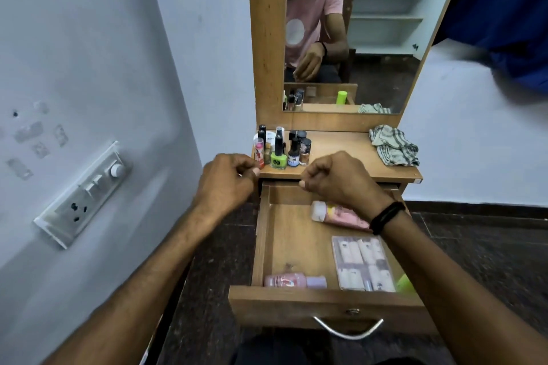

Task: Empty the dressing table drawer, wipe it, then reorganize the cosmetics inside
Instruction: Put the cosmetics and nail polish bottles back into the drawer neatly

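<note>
**Wooden drawer [290, 240] pulled out, hands curled over its back edge**

Smooth brown laminate, boxy, long axis front to back, curved metal handle [348, 329] nearest. Inside, lying crosswise: glossy pink plastic bottle [284, 281] at front, cap pointing right; soft pink tube [341, 215] at back, under right wrist. Left hand [228, 184] curled, fingertips beside upright pink lipstick tube [259, 154], grip unclear. Right hand [338, 181] fisted, nothing visible held.

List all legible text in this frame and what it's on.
"NRISH", start hidden: white round jar.
"IVE", partial: dark blue nail polish bottle.
Black logo, unreadable: lime green nail polish bottle.
Blurred, unreadable, all inside the open wooden drawer: pink bottle with a white cap, pink bottle with a lilac cap, clear plastic box of white nail tips.
</note>
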